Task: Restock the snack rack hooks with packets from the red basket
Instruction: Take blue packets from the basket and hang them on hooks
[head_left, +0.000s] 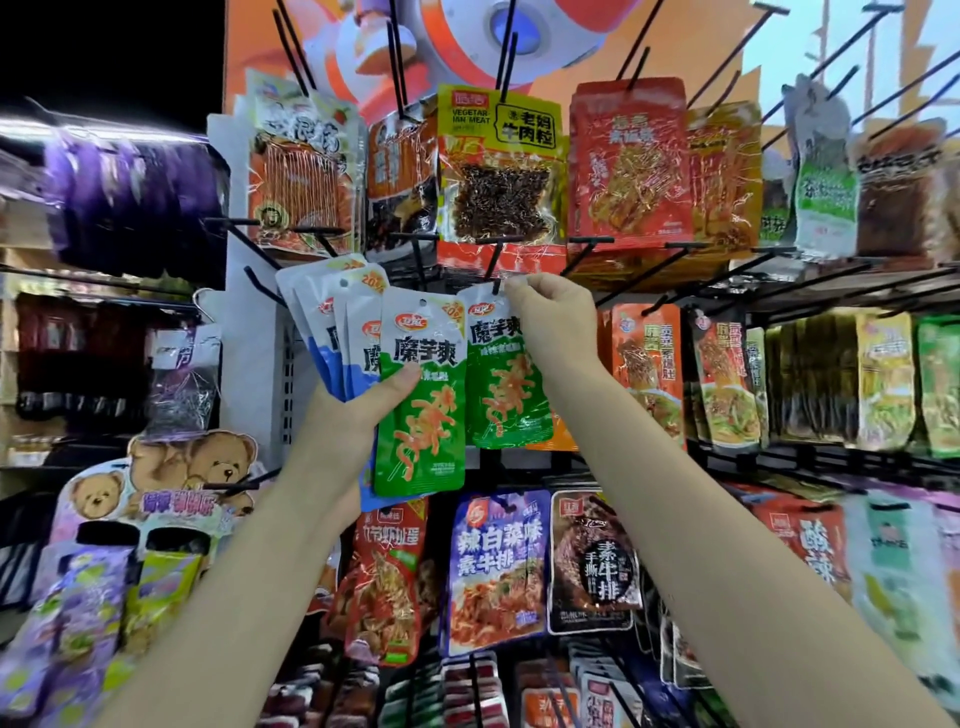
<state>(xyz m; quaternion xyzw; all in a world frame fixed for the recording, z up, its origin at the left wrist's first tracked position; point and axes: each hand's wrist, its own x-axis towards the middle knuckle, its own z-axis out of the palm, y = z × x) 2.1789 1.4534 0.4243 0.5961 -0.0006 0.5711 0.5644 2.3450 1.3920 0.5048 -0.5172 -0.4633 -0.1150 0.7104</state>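
Note:
My left hand (363, 410) grips a fan of snack packets: a green-and-white one (421, 415) in front, and blue-and-white ones (332, 332) behind it. My right hand (553, 322) pinches the top of another green packet (506, 384), whose hang hole is at the tip of a black hook (493, 260) in the rack's middle row. That packet hangs upright beside the fan. The red basket is out of view.
The rack is crowded with hung packets: a yellow-topped one (498, 166) and red ones (628, 166) above, orange ones (649, 364) to the right, a purple one (493, 571) below. Bare black hooks (244, 234) jut out at left. A bear-printed display (156, 493) stands at lower left.

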